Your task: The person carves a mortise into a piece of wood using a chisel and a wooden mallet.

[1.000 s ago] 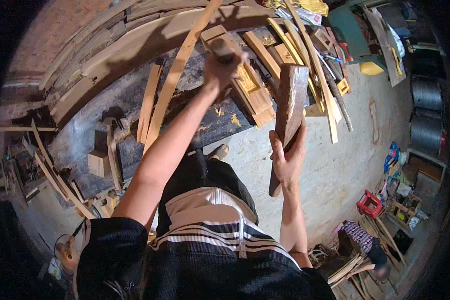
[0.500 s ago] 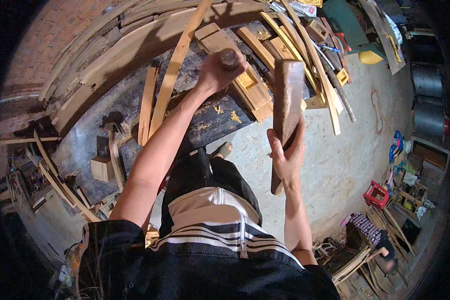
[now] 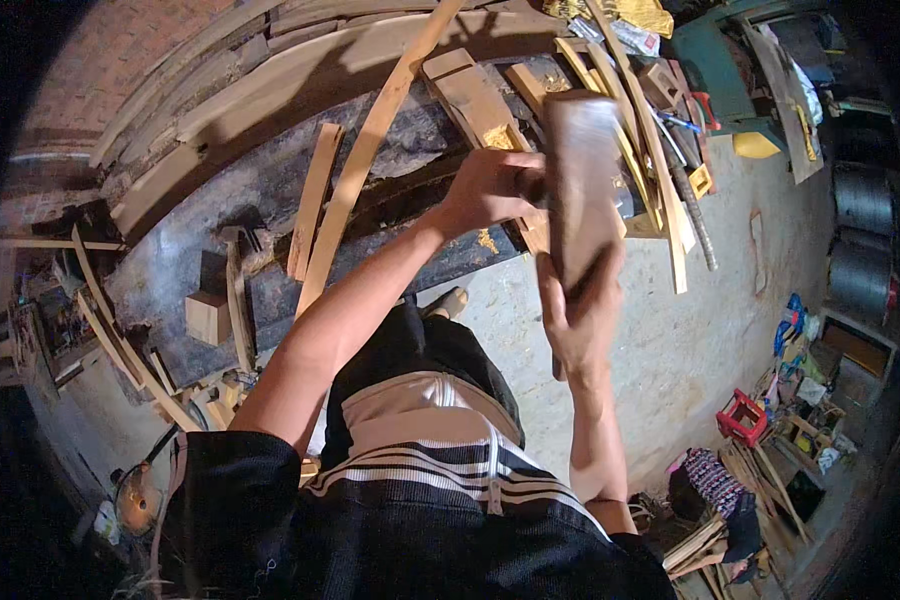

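Note:
My left hand [image 3: 488, 190] is closed around a thick round handle [image 3: 531, 184], seen almost end-on. It looks like a chisel, but its blade is hidden below the hand. My right hand [image 3: 585, 310] grips a heavy squared wooden mallet [image 3: 582, 170], blurred by motion, with its broad end up beside the chisel handle. Beneath them a timber block [image 3: 467, 95] lies on the dark workbench [image 3: 385, 160], its recess [image 3: 498, 137] holding pale wood chips. The mallet and my left hand cover the block's near end.
A long batten [image 3: 375, 130] and a short strip [image 3: 315, 200] lie left of the block. More strips [image 3: 675, 230] lie to its right. A small wooden cube [image 3: 208, 317] stands at left. At lower right are a red crate [image 3: 742, 417] and another person [image 3: 715, 490].
My left hand has moved right and nearer with the chisel, toward the block's near end. The mallet now stands close against the chisel handle in view. The whole scene has shifted slightly right.

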`<state>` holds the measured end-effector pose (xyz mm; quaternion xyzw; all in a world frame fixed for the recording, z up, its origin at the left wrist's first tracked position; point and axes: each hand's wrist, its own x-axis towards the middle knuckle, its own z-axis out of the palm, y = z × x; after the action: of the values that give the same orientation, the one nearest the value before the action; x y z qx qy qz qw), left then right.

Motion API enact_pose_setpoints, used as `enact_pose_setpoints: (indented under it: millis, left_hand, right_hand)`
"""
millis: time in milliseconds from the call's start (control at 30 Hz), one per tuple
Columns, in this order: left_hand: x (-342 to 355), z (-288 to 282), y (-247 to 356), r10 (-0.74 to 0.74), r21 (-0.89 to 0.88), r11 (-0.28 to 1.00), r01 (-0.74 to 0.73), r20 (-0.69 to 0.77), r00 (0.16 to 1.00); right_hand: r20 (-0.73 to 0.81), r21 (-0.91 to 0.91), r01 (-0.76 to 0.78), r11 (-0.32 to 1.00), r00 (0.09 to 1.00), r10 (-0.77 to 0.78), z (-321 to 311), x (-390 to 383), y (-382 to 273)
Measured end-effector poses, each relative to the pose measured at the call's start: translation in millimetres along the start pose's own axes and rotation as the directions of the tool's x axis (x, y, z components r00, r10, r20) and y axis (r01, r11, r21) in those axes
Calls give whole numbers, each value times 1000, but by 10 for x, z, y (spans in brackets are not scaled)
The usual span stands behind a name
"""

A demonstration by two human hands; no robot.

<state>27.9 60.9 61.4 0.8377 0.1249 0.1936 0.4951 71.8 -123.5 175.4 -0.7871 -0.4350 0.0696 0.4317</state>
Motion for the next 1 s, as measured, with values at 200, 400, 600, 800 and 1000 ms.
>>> enact_pose_setpoints:
  millis: [200,400,600,800,1000]
  left_hand:
    - [109,-79,-226,-132,-354,935,5,-337,932]
    - [211,-404,-374,-177,-202,974,106,-375,910]
    - [252,-295,-284,-115,-161,984,74,-261,958]
    - [221,-193,-150,-131,-75,990,118,-212,968]
    - [157,-142,-54,53,-126,989,-76,-174,983]
  right_hand:
    - [118,58,-347,936,933,339,-31,-45,252]
    - [94,226,-542,810,839,535,-175,-177,358]
    - [69,142,-535,833,845,530,-141,-358,515]
    - [126,170,-546,820,837,532,-151,-264,310]
    - [-76,8,98,995,992,-97,-109,45,102]
